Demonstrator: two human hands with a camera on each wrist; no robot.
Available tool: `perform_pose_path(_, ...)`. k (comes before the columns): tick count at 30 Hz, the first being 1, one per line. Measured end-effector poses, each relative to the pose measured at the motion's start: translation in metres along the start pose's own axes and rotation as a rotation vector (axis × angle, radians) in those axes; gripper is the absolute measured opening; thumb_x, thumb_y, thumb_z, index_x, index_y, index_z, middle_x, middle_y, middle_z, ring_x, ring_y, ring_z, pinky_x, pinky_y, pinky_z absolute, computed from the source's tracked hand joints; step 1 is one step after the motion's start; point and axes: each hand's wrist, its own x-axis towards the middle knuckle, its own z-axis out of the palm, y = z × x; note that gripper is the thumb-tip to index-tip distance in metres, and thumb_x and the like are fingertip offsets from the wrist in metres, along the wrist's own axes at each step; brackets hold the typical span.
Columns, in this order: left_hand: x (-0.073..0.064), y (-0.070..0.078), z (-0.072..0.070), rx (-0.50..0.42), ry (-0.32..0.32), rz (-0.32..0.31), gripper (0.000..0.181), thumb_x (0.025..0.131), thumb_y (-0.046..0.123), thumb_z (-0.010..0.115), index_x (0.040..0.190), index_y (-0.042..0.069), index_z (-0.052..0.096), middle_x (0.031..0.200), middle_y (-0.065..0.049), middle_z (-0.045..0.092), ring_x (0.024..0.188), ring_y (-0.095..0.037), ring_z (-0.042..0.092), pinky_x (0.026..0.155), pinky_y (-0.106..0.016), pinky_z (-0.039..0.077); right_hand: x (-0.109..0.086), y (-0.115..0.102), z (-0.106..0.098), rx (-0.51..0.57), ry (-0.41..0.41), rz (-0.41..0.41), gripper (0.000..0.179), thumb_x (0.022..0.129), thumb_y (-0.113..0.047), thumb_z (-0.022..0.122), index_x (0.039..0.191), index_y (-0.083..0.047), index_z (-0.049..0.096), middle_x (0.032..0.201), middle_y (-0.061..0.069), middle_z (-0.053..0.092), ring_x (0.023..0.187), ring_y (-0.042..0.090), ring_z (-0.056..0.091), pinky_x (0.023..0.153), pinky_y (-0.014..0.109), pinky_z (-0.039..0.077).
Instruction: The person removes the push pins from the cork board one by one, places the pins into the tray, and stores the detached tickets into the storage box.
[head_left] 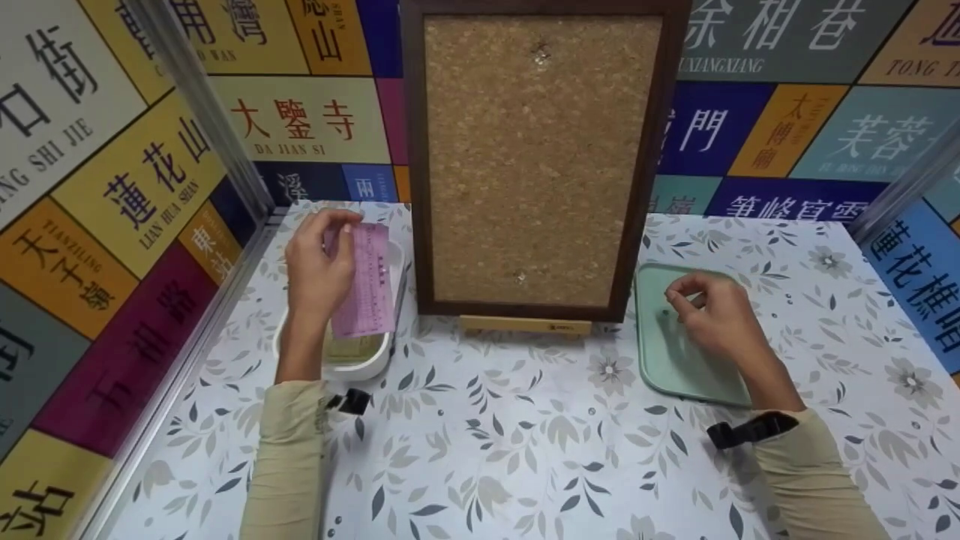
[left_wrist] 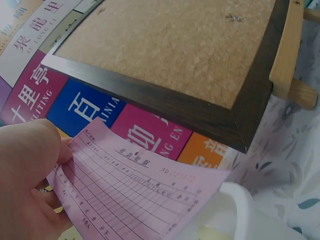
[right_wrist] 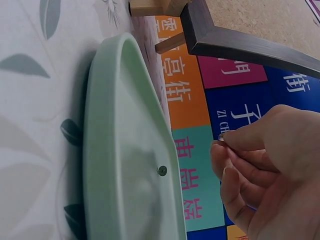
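My left hand point(head_left: 321, 259) pinches a pink receipt slip point(head_left: 367, 281) by its edge between thumb and fingers. In the left wrist view the slip point(left_wrist: 135, 185) shows a printed table and a red serial number. It hangs over a white tray point(head_left: 371, 367) with yellowish paper inside. At the right, my right hand point(head_left: 712, 311) is above a pale green tray point(head_left: 694, 379), thumb and forefinger pinched together. A tiny shiny thumbtack point(right_wrist: 221, 136) shows between those fingertips, mostly hidden. Another thumbtack point(right_wrist: 162, 170) lies in the green tray.
A framed cork board point(head_left: 540, 165) leans on a wooden stand point(head_left: 525, 324) between the two trays, with worn, pricked spots near its top and bottom. The table point(head_left: 487, 435) has a leaf-patterned cover. Walls point(head_left: 315, 112) with coloured sign panels enclose the back and sides.
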Motion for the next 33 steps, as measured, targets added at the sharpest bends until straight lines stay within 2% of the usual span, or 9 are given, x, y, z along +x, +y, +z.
perform_pose_path(5,-0.002,-0.017,0.001,0.06,-0.036,-0.011,0.019,0.103,0.002,0.064,0.113,0.008,0.079,0.116,-0.012,0.078,0.117,-0.029,0.071,0.112,-0.046,0.048,0.001,0.009,0.001,-0.016,-0.087,0.031,0.017,0.106,-0.017,0.068,0.111,-0.004,0.077,0.106,0.016,0.078,0.078,0.012,0.067,0.062,0.024,0.051)
perform_pose_path(10,-0.006,-0.033,0.003,0.099,-0.077,-0.029,0.019,0.103,0.002,0.063,0.112,0.007,0.078,0.117,-0.014,0.077,0.119,-0.033,0.07,0.112,-0.048,0.048,0.001,0.018,0.003,-0.022,-0.178,0.07,0.017,0.104,-0.015,0.067,0.111,-0.002,0.077,0.104,0.018,0.078,0.073,0.012,0.067,0.061,0.025,0.052)
perform_pose_path(15,-0.01,-0.047,0.005,0.153,-0.159,-0.036,0.022,0.1,-0.003,0.061,0.112,0.004,0.077,0.116,-0.019,0.076,0.118,-0.038,0.068,0.112,-0.051,0.047,0.0,0.024,0.005,-0.056,-0.242,0.069,0.02,0.103,-0.014,0.069,0.112,0.001,0.077,0.106,0.019,0.078,0.075,0.012,0.068,0.071,0.023,0.05)
perform_pose_path(18,-0.011,-0.054,0.006,0.175,-0.203,-0.036,0.023,0.098,-0.006,0.06,0.112,0.001,0.076,0.114,-0.022,0.076,0.115,-0.041,0.068,0.109,-0.053,0.047,0.0,0.026,0.006,-0.069,-0.248,0.067,0.021,0.103,-0.017,0.069,0.112,0.001,0.077,0.105,0.018,0.079,0.077,0.014,0.068,0.074,0.024,0.05)
perform_pose_path(22,-0.013,-0.058,0.005,0.201,-0.244,-0.063,0.026,0.095,-0.008,0.059,0.113,0.0,0.076,0.116,-0.022,0.076,0.117,-0.042,0.068,0.11,-0.054,0.047,0.0,0.027,0.006,-0.105,-0.224,0.046,0.021,0.103,-0.018,0.07,0.109,0.0,0.08,0.104,0.017,0.08,0.088,0.022,0.071,0.081,0.033,0.052)
perform_pose_path(26,-0.017,-0.058,0.004,0.28,-0.281,-0.099,0.026,0.095,0.001,0.063,0.117,0.004,0.077,0.123,-0.022,0.074,0.122,-0.046,0.064,0.111,-0.059,0.046,-0.001,0.026,0.005,-0.15,-0.208,0.051,0.019,0.101,-0.019,0.071,0.107,-0.005,0.082,0.104,0.013,0.081,0.097,0.028,0.071,0.084,0.038,0.05)
perform_pose_path(29,-0.018,-0.057,0.005,0.337,-0.293,-0.096,0.026,0.097,0.013,0.067,0.12,0.006,0.078,0.13,-0.023,0.071,0.126,-0.05,0.06,0.111,-0.064,0.043,-0.001,0.024,0.002,-0.167,-0.21,0.074,0.017,0.099,-0.02,0.072,0.107,-0.009,0.082,0.103,0.01,0.081,0.093,0.026,0.069,0.081,0.037,0.048)
perform_pose_path(33,-0.018,-0.054,0.009,0.364,-0.279,-0.04,0.032,0.103,0.024,0.068,0.128,0.006,0.076,0.138,-0.023,0.069,0.132,-0.05,0.057,0.113,-0.065,0.041,-0.002,0.019,0.0,-0.17,-0.181,0.073,0.017,0.099,-0.021,0.072,0.109,-0.011,0.082,0.103,0.01,0.081,0.089,0.024,0.068,0.076,0.035,0.047)
